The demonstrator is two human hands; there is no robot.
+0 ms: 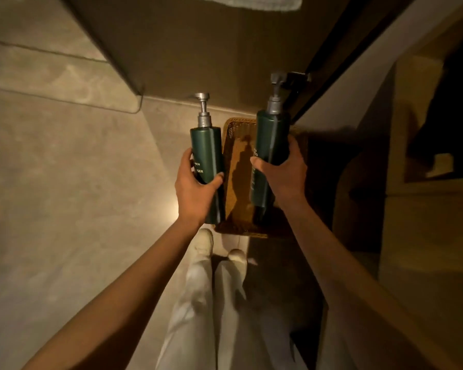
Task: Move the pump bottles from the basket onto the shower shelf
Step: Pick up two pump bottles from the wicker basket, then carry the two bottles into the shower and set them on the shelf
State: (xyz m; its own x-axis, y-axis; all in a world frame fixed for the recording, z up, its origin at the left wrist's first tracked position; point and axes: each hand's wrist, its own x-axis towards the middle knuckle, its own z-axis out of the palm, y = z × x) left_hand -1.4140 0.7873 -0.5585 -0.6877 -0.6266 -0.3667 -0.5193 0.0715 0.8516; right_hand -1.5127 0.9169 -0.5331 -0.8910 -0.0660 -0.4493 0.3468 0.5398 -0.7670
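Note:
I hold two dark green pump bottles with grey pump heads, one in each hand, above a brown wicker basket (237,145) on the floor. My left hand (195,188) grips the left bottle (207,150) around its lower body. My right hand (284,169) grips the right bottle (271,137) at mid height. Both bottles are upright, lifted clear of the basket, which looks empty between them. No shower shelf is in sight.
Beige tiled floor spreads to the left. A dark wall panel rises ahead, with a white towel (241,1) at the top edge. A dark door frame (332,57) runs diagonally on the right. My legs in light trousers and shoes (206,244) stand just behind the basket.

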